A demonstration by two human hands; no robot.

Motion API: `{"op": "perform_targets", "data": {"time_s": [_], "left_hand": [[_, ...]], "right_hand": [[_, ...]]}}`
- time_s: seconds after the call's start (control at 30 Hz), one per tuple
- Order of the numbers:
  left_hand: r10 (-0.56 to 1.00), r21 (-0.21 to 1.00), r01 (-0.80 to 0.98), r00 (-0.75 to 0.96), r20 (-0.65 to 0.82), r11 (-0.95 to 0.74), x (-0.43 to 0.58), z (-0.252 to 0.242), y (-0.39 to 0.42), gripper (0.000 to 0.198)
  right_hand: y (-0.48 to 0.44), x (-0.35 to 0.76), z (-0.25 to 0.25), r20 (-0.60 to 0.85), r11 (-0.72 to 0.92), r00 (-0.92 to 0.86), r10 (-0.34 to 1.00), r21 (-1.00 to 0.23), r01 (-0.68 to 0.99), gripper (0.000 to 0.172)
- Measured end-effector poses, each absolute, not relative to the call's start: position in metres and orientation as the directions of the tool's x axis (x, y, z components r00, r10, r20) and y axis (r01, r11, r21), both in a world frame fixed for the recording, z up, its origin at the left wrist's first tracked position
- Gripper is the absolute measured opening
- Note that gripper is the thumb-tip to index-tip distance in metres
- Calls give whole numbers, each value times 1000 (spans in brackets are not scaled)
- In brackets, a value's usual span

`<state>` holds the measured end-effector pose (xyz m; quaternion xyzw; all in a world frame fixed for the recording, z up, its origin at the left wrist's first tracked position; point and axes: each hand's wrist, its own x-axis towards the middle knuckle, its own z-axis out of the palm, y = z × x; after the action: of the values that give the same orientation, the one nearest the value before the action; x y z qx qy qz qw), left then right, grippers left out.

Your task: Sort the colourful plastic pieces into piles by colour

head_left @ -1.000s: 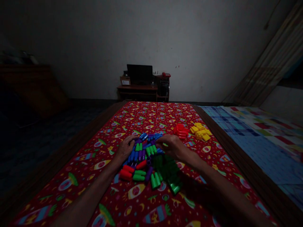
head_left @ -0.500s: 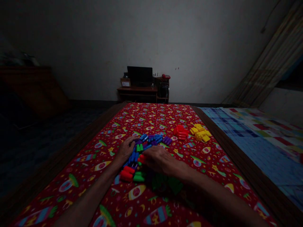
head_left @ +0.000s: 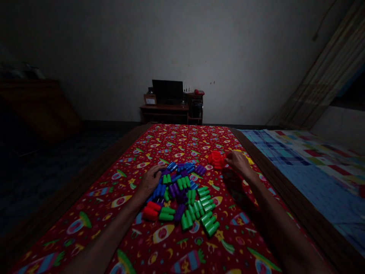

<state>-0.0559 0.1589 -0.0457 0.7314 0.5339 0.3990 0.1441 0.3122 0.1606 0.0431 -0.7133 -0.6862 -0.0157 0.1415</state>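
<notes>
Nearest on the patterned cloth (head_left: 162,232) covering the surface, green pieces (head_left: 210,225) lie at the near right of a mixed pile, with two red pieces (head_left: 151,211) side by side at its near left. Farther in, a purple piece (head_left: 173,190) lies exposed; the red piece that lay beside it a second ago is gone from there. The left hand (head_left: 149,182) stays at the pile's left edge, fingers loosely curved beside the blue pieces (head_left: 159,191), with nothing visible in its grasp.

Beyond the pile, the right hand (head_left: 238,161) has moved from over it to the red group (head_left: 216,160), fingertips drawn together at that group's right side. Whether they still pinch a piece, I cannot tell. The work appears to have shifted from picking in the pile to the red group. The hand now partly hides the yellow group (head_left: 249,160). Far back stands a desk (head_left: 165,107) with a monitor (head_left: 167,91).
</notes>
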Motion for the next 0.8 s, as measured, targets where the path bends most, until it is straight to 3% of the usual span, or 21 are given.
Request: {"op": "perform_targets", "data": {"time_s": [0.13,0.5,0.7,0.8], "left_hand": [[891,629,670,108,441,-393,-56,-47,160,34],[894,634,667,111,434,-391,-55,-44,159,35],[897,644,659,112,428,-390,-55,-46,160,35],[893,642,658,109,436,-394,-55,-47,160,36]], "right_hand": [[163,321,39,132,-68,82,988,-108,992,23],[165,323,31,101,-10,18,995,-78,997,27],[152,313,53,256,36,-15,966,-75,997,25],[136,282,62,356,271,-189,915,-196,943,24]]}}
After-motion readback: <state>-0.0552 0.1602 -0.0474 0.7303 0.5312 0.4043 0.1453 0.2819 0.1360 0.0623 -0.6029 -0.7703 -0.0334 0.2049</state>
